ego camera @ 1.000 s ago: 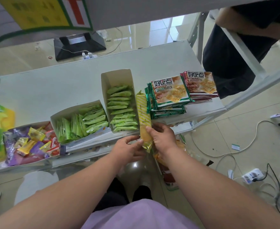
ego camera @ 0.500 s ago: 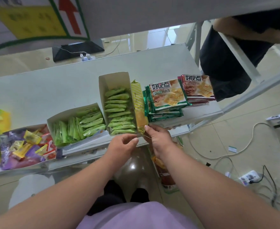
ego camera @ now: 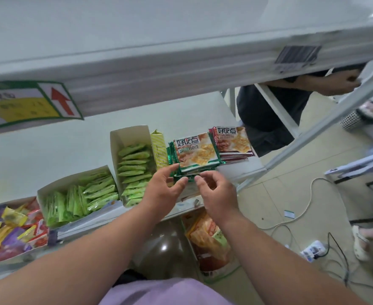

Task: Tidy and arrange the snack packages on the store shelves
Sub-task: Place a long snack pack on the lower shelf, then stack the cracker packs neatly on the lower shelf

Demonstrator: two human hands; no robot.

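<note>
Your left hand point(ego camera: 165, 190) and right hand point(ego camera: 216, 192), loosely curled and empty, flank the green cracker stack point(ego camera: 194, 155) just beyond.

The green cracker packs point(ego camera: 195, 154) on the shelf carried the big brand characters 好吃点 in white on a dark patch at the top, and a smaller line of characters stood below it, too blurred to read. The red cracker packs point(ego camera: 233, 140) just beside them had the same 好吃点. A sign point(ego camera: 30, 104) on the edge of the upper shelf showed a red arrow that pointed up; its other text was unreadable. A barcode label point(ego camera: 296, 57) was on the upper shelf edge, with no readable digits.
</note>
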